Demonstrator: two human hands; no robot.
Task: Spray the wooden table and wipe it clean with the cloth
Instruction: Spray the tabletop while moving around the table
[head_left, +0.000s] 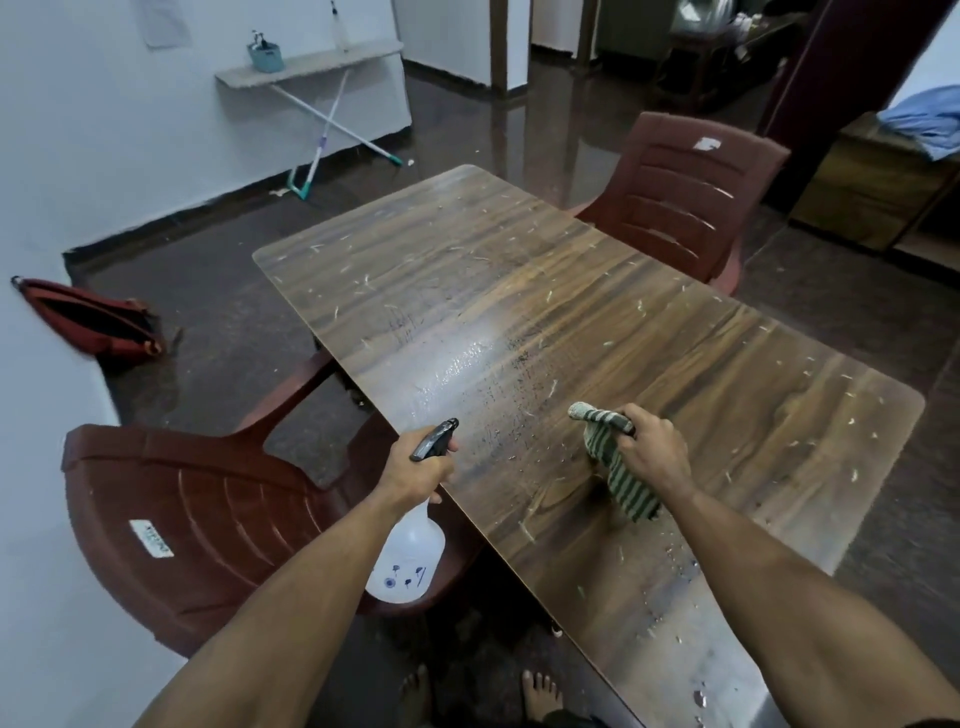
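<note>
The wooden table (545, 291) stretches away from me, littered with pale scraps and wet with droplets near its middle and near edge. My left hand (415, 467) grips the neck of a white spray bottle (410, 556) with a black nozzle, held at the table's left edge and pointing over the top. My right hand (649, 452) grips a green striped cloth (618, 467), which hangs down from my fist and touches the tabletop.
A maroon plastic chair (208, 519) stands tucked at the table's left side, another maroon chair (691, 197) at the far right. A red bag (93, 322) leans on the left wall. Mops (322, 135) lean under a wall shelf. My bare feet (540, 691) show below.
</note>
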